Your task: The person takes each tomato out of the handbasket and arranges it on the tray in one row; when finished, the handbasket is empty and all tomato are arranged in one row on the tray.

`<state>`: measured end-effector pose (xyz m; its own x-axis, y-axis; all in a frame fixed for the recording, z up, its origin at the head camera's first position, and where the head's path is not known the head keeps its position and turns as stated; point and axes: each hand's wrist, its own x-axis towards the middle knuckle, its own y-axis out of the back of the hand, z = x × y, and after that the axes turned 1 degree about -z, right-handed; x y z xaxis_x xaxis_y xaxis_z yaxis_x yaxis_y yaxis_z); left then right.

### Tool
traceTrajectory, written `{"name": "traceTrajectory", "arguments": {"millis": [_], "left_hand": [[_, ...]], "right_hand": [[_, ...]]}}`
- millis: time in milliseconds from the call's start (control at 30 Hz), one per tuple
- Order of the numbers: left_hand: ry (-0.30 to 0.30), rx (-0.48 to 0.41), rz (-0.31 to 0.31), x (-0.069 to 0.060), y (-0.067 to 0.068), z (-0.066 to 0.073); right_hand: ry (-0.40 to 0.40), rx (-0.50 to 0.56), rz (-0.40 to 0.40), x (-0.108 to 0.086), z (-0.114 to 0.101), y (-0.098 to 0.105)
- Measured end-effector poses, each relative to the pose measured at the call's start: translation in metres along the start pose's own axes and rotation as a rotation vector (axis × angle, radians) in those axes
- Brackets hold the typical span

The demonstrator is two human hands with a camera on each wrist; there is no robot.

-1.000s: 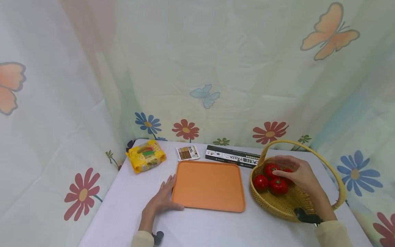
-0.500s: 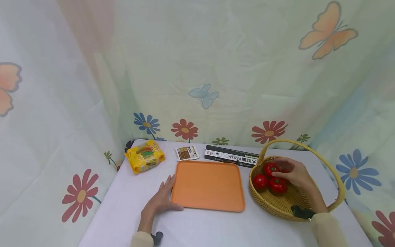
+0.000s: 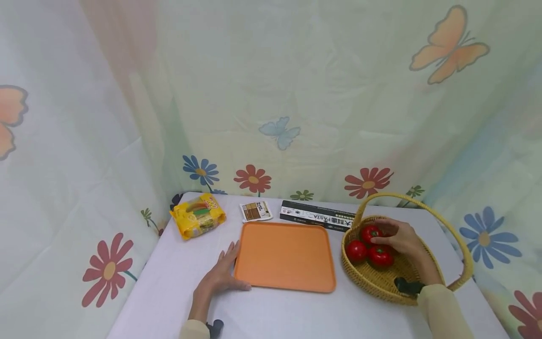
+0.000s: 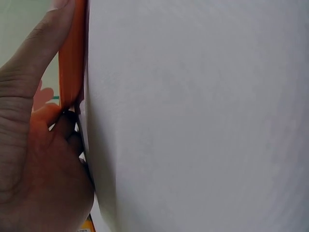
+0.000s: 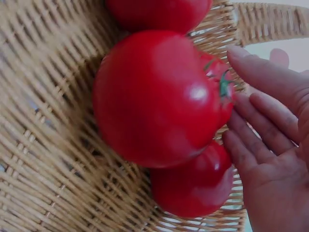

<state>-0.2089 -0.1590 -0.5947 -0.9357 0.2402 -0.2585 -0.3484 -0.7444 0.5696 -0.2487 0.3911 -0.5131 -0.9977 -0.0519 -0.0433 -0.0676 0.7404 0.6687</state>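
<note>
Spread at the near left corner of an orange tray [image 3: 284, 256], my left hand [image 3: 220, 273] touches its edge with extended fingers. The left wrist view shows the thumb [image 4: 29, 63] along the tray's rim [image 4: 72, 63]. My right hand [image 3: 402, 238] is inside a wicker basket [image 3: 381, 294], over several red tomatoes [image 3: 381, 255]. In the right wrist view, its thumb and fingers lie loosely apart beside a tomato with a green stem [image 5: 223, 87]. Whether they touch that tomato is hard to tell. A larger-looking tomato [image 5: 154, 99] sits nearer that camera.
Behind the tray lie a yellow food packet [image 3: 199, 216], a small brown and white sachet [image 3: 256, 211] and a black and white pasta box [image 3: 315, 215]. The basket's tall handle [image 3: 450, 228] arches over its right side. A patterned curtain [image 3: 237, 94] hangs behind the white table.
My right hand has shifted slightly left and lower over the tomatoes, its forearm moving left. The left hand stays at the tray. The view has shifted slightly.
</note>
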Motion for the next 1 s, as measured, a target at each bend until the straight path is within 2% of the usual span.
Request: {"name": "traceTrajectory", "arguments": {"millis": [133, 367, 667, 867, 1000], "left_hand": [[-0.017, -0.009, -0.005, -0.003, -0.001, -0.002], [-0.055, -0.025, -0.027, -0.002, -0.006, -0.004], [-0.041, 0.003, -0.01, -0.002, -0.003, -0.003], [-0.027, -0.001, -0.008, -0.002, 0.0, -0.002], [-0.035, 0.01, -0.004, -0.003, 0.001, -0.002]], "right_hand": [[-0.022, 0.006, -0.03, 0.003, 0.005, -0.002], [-0.007, -0.05, -0.066, 0.006, 0.018, -0.006], [0.005, -0.12, -0.096, 0.013, 0.015, -0.008], [-0.032, -0.12, -0.115, 0.013, 0.011, -0.008], [-0.019, -0.13, -0.115, 0.014, 0.011, -0.009]]}}
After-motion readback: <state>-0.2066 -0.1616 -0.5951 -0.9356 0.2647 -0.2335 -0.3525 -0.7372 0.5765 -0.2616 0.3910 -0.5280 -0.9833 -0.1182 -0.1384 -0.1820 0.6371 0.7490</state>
